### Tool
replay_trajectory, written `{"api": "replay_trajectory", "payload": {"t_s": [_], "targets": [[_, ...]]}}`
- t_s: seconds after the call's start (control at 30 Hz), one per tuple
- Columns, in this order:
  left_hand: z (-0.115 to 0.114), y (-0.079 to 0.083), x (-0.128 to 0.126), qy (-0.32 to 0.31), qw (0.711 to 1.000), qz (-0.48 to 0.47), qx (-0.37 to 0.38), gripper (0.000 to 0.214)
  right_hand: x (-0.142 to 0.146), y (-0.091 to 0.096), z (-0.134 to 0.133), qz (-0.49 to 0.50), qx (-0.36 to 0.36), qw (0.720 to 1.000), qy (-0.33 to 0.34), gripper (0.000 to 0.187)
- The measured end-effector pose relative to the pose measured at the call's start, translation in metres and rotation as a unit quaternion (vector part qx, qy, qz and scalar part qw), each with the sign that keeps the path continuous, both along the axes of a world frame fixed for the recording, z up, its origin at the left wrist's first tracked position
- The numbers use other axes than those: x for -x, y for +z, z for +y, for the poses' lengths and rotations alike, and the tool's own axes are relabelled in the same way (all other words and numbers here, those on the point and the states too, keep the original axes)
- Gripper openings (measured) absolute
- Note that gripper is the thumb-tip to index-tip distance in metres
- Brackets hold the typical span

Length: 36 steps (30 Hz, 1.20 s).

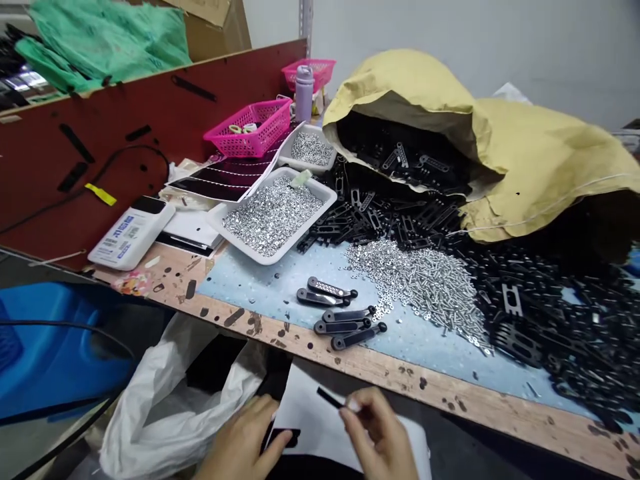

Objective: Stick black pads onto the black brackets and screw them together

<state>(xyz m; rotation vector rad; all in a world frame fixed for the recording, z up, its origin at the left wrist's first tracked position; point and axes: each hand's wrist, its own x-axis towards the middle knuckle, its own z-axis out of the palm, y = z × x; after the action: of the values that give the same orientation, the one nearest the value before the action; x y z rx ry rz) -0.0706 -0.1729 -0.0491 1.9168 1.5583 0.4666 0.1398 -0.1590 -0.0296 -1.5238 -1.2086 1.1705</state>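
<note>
My right hand [379, 433] is low at the bottom edge, below the table's front, its fingers pinched on a thin black strip [330, 397] that sticks out to the upper left. My left hand [245, 443] sits beside it, fingers curled round a small black part [285, 437]. Both hover over a white sheet [320, 420]. On the table just above lie several assembled black hinge pieces [340, 310].
A pile of small silver screws [425, 280] lies loose on the blue mat, more fill two white trays [235, 243]. A yellow sack [525, 160] spills black parts [550, 300] at right. White plastic bag [165, 400] hangs lower left. Pink baskets [250, 130] stand behind.
</note>
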Motion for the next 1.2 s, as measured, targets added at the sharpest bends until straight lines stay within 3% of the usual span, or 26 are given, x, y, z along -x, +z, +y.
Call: {"api": "replay_trajectory", "payload": {"t_s": [0.1,0.17,0.23,0.37,0.5,0.67,1.2], "targets": [[0.033,0.026,0.01,-0.009,0.998,-0.006,-0.068,0.026,-0.02,0.029,0.042,0.021,-0.028,0.999,-0.02,0.033],[0.064,0.043,0.01,0.008,0.989,0.0,-0.151,0.035,-0.026,0.044,0.076,-0.006,-0.032,0.999,0.021,0.029],[0.094,0.053,0.004,0.002,0.982,0.013,-0.188,0.042,-0.025,0.053,0.109,-0.028,-0.026,0.998,0.046,0.026],[0.132,0.058,-0.009,-0.061,0.982,0.012,-0.177,0.037,-0.008,0.054,0.152,-0.028,-0.004,0.997,0.066,0.023],[0.152,0.054,-0.011,-0.057,0.978,0.007,-0.202,0.037,0.008,0.046,0.168,-0.036,0.005,0.995,0.094,0.021],[0.166,0.051,-0.009,-0.095,0.976,-0.013,-0.197,0.041,0.017,0.041,0.175,-0.081,0.025,0.992,0.098,0.022],[0.16,0.046,-0.006,-0.107,0.972,-0.021,-0.207,0.044,0.017,0.037,0.178,-0.135,0.031,0.984,0.117,0.022]]}}
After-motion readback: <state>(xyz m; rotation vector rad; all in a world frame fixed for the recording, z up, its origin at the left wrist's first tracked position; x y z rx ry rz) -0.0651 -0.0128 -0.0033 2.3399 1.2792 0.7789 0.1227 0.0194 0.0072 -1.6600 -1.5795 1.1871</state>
